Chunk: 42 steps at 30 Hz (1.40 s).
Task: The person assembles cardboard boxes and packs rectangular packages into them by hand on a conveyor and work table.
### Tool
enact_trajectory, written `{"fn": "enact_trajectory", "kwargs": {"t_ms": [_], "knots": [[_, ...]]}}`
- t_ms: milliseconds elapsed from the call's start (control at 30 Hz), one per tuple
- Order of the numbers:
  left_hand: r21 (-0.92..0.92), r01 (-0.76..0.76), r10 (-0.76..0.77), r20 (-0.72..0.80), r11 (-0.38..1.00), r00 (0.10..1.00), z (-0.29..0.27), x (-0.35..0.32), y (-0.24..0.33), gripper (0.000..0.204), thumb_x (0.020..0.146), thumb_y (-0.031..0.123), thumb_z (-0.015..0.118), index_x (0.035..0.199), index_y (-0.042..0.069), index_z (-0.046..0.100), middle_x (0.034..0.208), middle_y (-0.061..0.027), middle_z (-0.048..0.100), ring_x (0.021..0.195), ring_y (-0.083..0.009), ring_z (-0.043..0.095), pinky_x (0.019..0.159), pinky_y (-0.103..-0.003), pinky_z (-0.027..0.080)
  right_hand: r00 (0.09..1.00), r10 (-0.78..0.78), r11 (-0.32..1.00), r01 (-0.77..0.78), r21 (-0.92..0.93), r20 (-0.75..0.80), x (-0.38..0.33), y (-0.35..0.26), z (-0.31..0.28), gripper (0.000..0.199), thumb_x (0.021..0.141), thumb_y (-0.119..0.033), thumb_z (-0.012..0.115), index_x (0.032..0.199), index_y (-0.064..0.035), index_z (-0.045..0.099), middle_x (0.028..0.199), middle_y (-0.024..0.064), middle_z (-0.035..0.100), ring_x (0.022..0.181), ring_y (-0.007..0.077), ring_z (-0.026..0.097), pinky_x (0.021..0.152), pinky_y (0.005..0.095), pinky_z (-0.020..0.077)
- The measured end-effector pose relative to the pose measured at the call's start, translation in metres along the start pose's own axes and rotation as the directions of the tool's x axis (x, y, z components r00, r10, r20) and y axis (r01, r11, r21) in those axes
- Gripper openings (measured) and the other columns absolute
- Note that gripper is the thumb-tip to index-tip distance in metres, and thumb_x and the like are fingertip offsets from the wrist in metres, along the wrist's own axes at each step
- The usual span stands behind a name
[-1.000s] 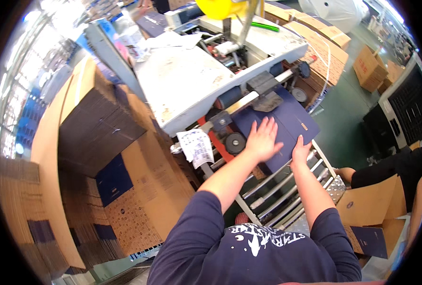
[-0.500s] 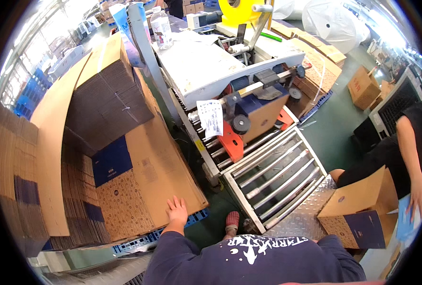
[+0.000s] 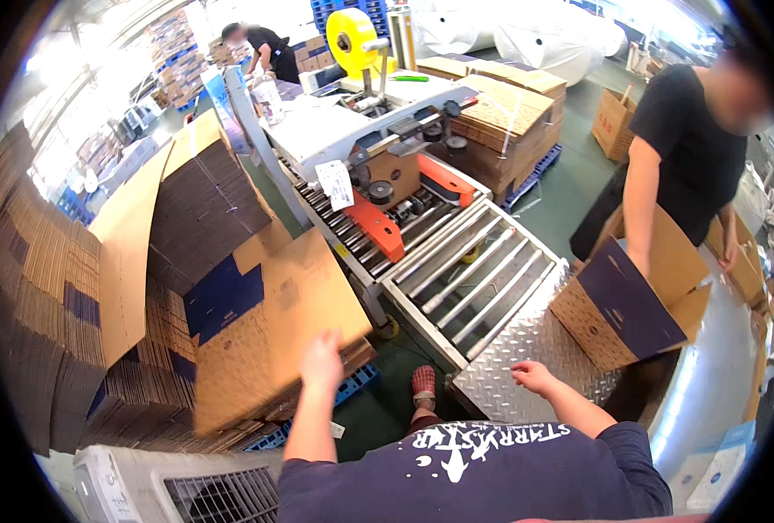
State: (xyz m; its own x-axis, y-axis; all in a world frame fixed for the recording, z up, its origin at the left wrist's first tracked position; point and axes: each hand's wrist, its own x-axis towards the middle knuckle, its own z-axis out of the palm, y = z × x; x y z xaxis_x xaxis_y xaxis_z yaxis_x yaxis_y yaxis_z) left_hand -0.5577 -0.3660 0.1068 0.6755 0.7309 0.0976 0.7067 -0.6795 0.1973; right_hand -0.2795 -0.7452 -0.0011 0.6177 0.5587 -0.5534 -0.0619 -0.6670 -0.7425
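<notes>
My left hand [image 3: 321, 359], smeared by motion, grips the near right edge of a flattened cardboard carton [image 3: 304, 301]. That sheet is tilted up off the stack beneath it; its brown face carries a patterned strip. Over the diamond-plate metal surface [image 3: 518, 392] hovers my right hand [image 3: 535, 378], empty, its fingers loosely bent and slightly apart. To the right of it stands an open carton [image 3: 627, 301] with a dark blue panel, and a co-worker's arm [image 3: 640, 209] reaches into it.
A roller conveyor [image 3: 478, 275] leads to a taping machine [image 3: 387, 144] with orange side guides [image 3: 374, 228] and a yellow tape roll [image 3: 350, 42]. Folded cartons [image 3: 204, 205] are piled at left. A grey slatted unit [image 3: 178, 484] stands near left; more cartons [image 3: 513, 113] sit on a pallet behind.
My left hand has lifted the top flattened carton, which was lying flat. My right hand has come into view. The co-worker has leaned in, and the open carton has shifted and turned.
</notes>
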Motion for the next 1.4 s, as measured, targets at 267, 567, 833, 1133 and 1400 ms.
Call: {"fn": "enact_trajectory", "kwargs": {"t_ms": [267,567,833,1133,1400], "knots": [[0.405,-0.671,0.780,-0.405,0.621,0.478,-0.281,-0.057,0.198,0.025,0.070,0.032,0.071,0.070,0.012,0.055,0.063,-0.0016,0.057,0.058,-0.0203,0.058,0.054,-0.034,0.043,0.941,-0.225,0.929,0.285,0.236,-0.251,-0.131,-0.029,-0.080,0.026,0.086,-0.014,0.060,0.108,-0.0002,0.061,0.089,0.0048,0.065,0.076,0.0118,0.059,0.070,0.0268,0.0480],[-0.106,-0.900,0.904,-0.119,-0.422,-0.410,-0.199,-0.139,0.373,0.031,0.080,0.038,0.057,0.070,0.009,0.058,0.059,-0.0080,0.058,0.059,-0.0268,0.061,0.059,-0.039,0.047,0.773,-0.633,0.627,0.493,0.604,0.027,-0.244,-0.140,-0.095,0.046,0.095,-0.028,0.046,0.131,-0.0002,0.043,0.130,0.0092,0.049,0.121,0.0185,0.044,0.098,0.0320,0.0376],[-0.246,-0.961,0.798,-0.549,0.129,0.247,-0.154,0.049,0.413,0.045,0.072,0.032,0.072,0.106,0.005,0.061,0.105,-0.0157,0.062,0.102,-0.0345,0.056,0.088,-0.046,0.043,0.696,-0.703,0.620,0.700,0.355,-0.144,-0.228,-0.091,-0.076,0.078,0.089,-0.052,0.043,0.144,-0.0007,0.021,0.147,0.0129,0.027,0.136,0.0218,0.024,0.111,0.0347,0.0192],[-0.963,-0.114,0.585,-0.239,-0.242,0.775,-0.015,0.132,0.413,0.083,0.078,0.014,0.068,0.146,0.014,0.020,0.151,-0.0221,-0.009,0.142,-0.0279,-0.002,0.112,-0.040,0.009,0.777,-0.348,0.761,0.561,0.326,-0.525,-0.273,-0.125,-0.136,0.073,0.063,-0.008,0.071,0.132,-0.0059,0.047,0.131,0.0101,0.049,0.106,0.0196,0.056,0.078,0.0281,0.0522],[-0.844,-0.525,0.956,-0.050,0.114,0.289,-0.098,0.153,0.387,0.069,0.070,-0.003,0.053,0.137,0.000,0.038,0.146,-0.0236,0.027,0.139,-0.0272,0.022,0.110,-0.035,0.023,0.478,-0.116,0.893,0.434,0.119,-0.871,-0.285,-0.099,-0.191,0.049,0.064,0.005,0.056,0.112,-0.0010,0.061,0.094,0.0085,0.064,0.081,0.0095,0.058,0.066,0.0232,0.0489]]}}
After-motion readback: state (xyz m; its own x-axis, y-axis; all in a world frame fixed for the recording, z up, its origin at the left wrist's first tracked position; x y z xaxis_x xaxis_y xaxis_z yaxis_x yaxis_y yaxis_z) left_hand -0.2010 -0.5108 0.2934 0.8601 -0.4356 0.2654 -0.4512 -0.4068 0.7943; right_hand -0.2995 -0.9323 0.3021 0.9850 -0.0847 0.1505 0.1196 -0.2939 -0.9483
